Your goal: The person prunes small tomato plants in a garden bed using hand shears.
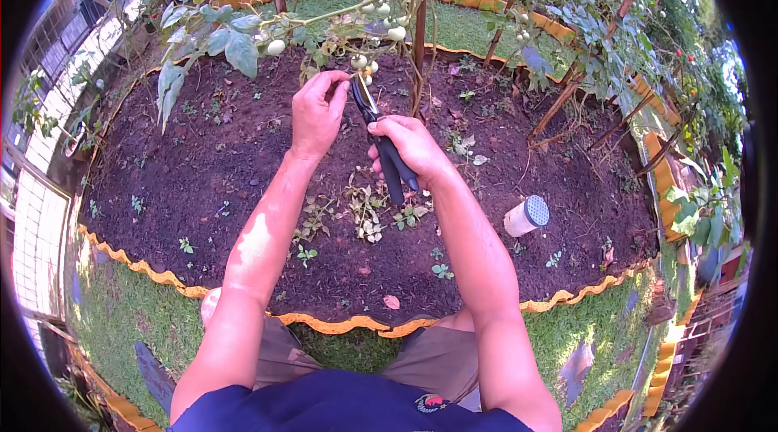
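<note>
In the head view, the right hand [412, 147] has its grip wrapped around black pruning shears [394, 166], blades aimed at 11 o'clock by pale tomatoes [359, 62]. At 9 o'clock, the left hand [318, 112] bends inward, hold unclear; a slip could nick its fingertips.

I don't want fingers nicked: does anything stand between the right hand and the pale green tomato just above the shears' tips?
Yes: the pruning shears, held in the right hand, point up toward the pale green tomato. The left hand is close beside their upper end; contact is unclear.
</note>
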Motion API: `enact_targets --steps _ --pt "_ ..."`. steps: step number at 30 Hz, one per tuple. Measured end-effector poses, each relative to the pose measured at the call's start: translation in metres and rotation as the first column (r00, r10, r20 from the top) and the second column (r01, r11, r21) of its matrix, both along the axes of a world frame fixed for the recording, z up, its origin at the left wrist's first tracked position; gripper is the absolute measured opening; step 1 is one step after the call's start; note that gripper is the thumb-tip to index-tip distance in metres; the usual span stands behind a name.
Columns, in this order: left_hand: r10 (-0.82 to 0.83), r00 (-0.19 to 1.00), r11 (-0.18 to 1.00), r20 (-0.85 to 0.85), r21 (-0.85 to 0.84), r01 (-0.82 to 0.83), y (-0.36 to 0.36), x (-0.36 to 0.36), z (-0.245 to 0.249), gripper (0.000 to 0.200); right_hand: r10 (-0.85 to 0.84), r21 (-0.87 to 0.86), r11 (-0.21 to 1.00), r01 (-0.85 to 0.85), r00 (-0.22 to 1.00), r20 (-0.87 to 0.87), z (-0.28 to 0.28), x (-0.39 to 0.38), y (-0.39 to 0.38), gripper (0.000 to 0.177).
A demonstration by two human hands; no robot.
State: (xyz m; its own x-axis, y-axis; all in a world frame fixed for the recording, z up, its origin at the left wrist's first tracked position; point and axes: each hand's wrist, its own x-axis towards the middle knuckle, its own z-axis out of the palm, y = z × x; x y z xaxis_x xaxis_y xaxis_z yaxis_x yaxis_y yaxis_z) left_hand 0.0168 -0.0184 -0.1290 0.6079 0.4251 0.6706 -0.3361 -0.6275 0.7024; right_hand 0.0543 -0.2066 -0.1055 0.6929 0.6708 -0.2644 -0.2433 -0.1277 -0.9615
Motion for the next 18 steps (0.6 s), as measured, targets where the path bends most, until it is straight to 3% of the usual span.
enact_targets --steps 11,15,18 --pt "-0.016 1.000 1.000 0.001 0.000 0.016 -0.008 -0.002 -0.006 0.010 -0.036 -0.016 0.999 0.037 0.997 0.070 0.000 0.002 -0.001 0.022" --pt "0.006 1.000 0.992 0.029 -0.128 -0.002 -0.017 -0.011 -0.029 0.008 -0.076 -0.015 0.997 0.077 0.997 0.024 -0.008 -0.001 -0.008 0.024" --pt "-0.079 0.990 0.966 -0.112 -0.254 0.049 -0.010 -0.012 -0.080 0.012 -0.067 -0.055 0.996 0.070 0.997 0.047 -0.024 0.003 -0.015 0.027"
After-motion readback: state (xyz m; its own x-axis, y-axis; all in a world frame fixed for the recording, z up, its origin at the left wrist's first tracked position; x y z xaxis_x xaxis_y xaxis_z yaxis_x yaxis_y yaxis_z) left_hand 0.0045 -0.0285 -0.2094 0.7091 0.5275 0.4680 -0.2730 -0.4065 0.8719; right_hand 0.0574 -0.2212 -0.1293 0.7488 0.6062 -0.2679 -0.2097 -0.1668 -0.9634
